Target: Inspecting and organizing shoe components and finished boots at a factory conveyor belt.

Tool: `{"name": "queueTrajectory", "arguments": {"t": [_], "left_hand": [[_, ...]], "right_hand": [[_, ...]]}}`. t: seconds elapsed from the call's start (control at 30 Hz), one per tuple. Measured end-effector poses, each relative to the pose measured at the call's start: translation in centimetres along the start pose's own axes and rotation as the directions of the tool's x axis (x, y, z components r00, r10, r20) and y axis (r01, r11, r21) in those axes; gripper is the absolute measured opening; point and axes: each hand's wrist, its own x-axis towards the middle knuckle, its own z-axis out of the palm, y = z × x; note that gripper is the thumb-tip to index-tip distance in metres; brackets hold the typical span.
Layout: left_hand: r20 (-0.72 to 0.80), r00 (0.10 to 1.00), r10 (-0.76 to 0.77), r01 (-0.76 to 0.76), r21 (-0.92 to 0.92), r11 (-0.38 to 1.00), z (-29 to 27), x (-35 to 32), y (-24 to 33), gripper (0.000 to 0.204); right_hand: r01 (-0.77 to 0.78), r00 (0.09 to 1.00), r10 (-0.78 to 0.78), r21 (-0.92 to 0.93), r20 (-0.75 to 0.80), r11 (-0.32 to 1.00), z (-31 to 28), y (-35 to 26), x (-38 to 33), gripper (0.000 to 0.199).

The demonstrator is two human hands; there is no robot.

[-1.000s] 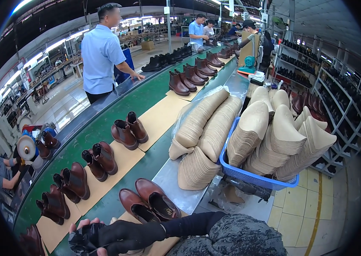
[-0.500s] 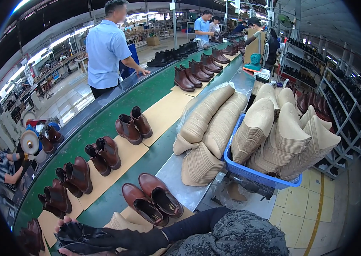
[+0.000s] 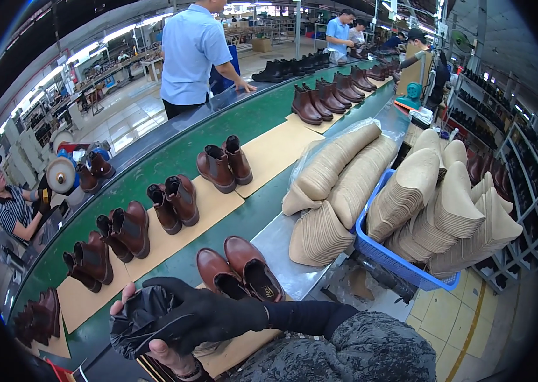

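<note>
At the bottom, a crumpled, shiny black piece (image 3: 135, 323) is held between my two hands; its exact kind cannot be made out. My right hand (image 3: 221, 315), in a black glove, reaches across from the right with its fingers curled over the piece. My left hand (image 3: 170, 358) is closed around it from below, bare fingertips showing on both sides; its palm is hidden. Just beyond my right hand, a pair of reddish-brown low shoes (image 3: 243, 253) rests with toes pointing away. A brown paper sheet (image 3: 237, 356) lies partly beneath my hands.
Pairs of brown ankle boots (image 3: 130, 230) line the green conveyor (image 3: 173, 149) on paper sheets. To the right, stacked beige insole-like pieces (image 3: 329, 172) lie beside a blue basket (image 3: 403, 266) filled with more. A person in a blue shirt (image 3: 194, 54) stands across the line.
My hands have moved rightward and upward in the view, still holding the black piece. The whole scene has shifted to the right. The low shoes are now partly covered by my right hand.
</note>
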Motion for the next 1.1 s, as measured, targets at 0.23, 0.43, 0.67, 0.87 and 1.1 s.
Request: {"name": "queueTrajectory", "arguments": {"t": [0.23,0.43,0.67,0.87,1.1], "left_hand": [[-0.033,0.987,0.155,-0.148,0.162,0.976,-0.4,1.0,0.6,0.080],[0.022,0.982,0.188,-0.190,0.150,0.970,-0.6,1.0,-0.6,0.050],[0.557,0.820,0.135,-0.395,0.378,0.837,-1.3,4.0,0.4,0.047],[0.437,0.889,-0.134,0.134,0.030,0.991,0.8,5.3,-1.0,0.066],[0.749,0.320,-0.580,-0.418,0.661,0.623,4.3,5.9,-8.2,0.048]], "right_hand": [[-0.168,0.980,0.171,0.036,-0.100,0.985,-0.8,-0.5,-1.5,0.067],[-0.299,0.954,0.297,-0.077,-0.037,0.951,-2.0,-0.7,-1.6,0.069],[-0.531,0.824,0.524,0.030,-0.217,0.847,-4.1,-2.4,-3.7,0.070],[-0.520,0.736,0.531,0.152,-0.420,0.840,-6.2,-2.4,-4.6,0.066],[-0.322,0.827,0.386,0.218,-0.409,0.921,-11.0,-3.8,-6.0,0.055]]}}
